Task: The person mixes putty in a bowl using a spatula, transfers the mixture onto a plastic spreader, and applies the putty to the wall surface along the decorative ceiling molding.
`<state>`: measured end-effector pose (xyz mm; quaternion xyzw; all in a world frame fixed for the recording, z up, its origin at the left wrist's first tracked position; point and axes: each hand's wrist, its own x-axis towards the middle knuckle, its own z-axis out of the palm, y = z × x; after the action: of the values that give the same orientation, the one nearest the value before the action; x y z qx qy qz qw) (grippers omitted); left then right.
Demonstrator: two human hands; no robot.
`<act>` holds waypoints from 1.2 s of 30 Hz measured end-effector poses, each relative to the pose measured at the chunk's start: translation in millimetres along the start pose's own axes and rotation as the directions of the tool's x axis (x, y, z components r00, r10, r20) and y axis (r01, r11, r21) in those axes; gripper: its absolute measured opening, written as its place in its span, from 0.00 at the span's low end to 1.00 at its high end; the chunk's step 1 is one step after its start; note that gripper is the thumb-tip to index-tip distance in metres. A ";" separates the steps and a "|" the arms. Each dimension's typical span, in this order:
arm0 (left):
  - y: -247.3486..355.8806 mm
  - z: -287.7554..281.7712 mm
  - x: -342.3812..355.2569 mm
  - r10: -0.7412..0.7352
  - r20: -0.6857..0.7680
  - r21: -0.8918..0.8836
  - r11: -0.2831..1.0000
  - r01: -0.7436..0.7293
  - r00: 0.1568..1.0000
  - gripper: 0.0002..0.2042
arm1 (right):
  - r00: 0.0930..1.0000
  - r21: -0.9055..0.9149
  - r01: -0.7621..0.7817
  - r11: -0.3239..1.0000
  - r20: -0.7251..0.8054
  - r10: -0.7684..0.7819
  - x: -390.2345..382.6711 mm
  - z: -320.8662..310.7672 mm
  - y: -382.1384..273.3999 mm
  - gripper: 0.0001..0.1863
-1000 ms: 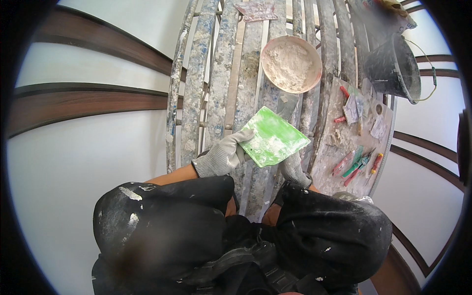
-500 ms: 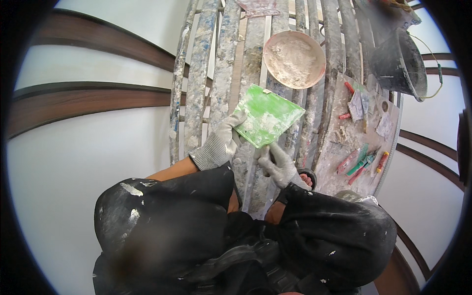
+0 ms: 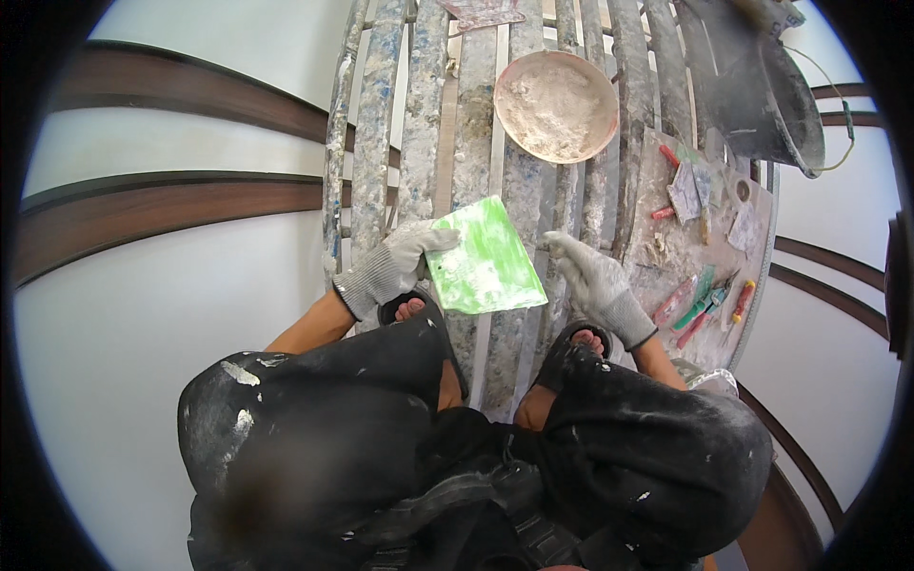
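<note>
1. The plate (image 3: 490,259) is pinched at its left edge by the left hand (image 3: 411,249).
2. Nothing is held by the loosely open right hand (image 3: 592,278) alongside.
3. Judged light, stiff, powder-slick; best gripped by edges.

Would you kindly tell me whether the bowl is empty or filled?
Partly filled: the bowl holds pale powder, with its pinkish inner wall showing around it.

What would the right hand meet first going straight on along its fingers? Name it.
The right hand points left and slightly up the picture, so probably the green board, near its upper corner. Depth is unclear; it could pass above or below.
</note>
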<state>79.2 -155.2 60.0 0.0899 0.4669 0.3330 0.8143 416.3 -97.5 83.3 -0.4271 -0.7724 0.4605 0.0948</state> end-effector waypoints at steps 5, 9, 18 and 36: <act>1.4 -37.9 -5.4 0.094 -0.035 0.170 0.982 -0.086 0.995 0.19 | 0.992 -0.014 0.024 1.000 -0.123 -0.025 -7.7 -14.7 -16.2 0.23; 0.7 -47.8 3.6 0.042 -0.028 0.092 0.995 -0.039 0.999 0.20 | 0.949 -0.234 0.314 0.920 0.084 -0.303 -7.5 -1.5 -14.9 0.23; 85.4 -55.0 -16.5 0.423 0.049 0.999 -0.020 -0.045 0.905 0.24 | 0.985 -0.371 0.160 0.915 -0.003 -0.173 40.6 -93.9 -101.6 0.27; 114.4 -44.9 -40.6 0.401 0.144 0.769 0.531 -0.357 0.905 0.11 | 0.692 -0.916 0.071 0.395 0.330 0.642 263.3 -208.9 -137.2 0.20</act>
<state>-23.9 -100.8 116.2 0.5242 0.5536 0.2678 0.5891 288.0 202.0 243.6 -0.3602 -0.7783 0.1159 -0.5011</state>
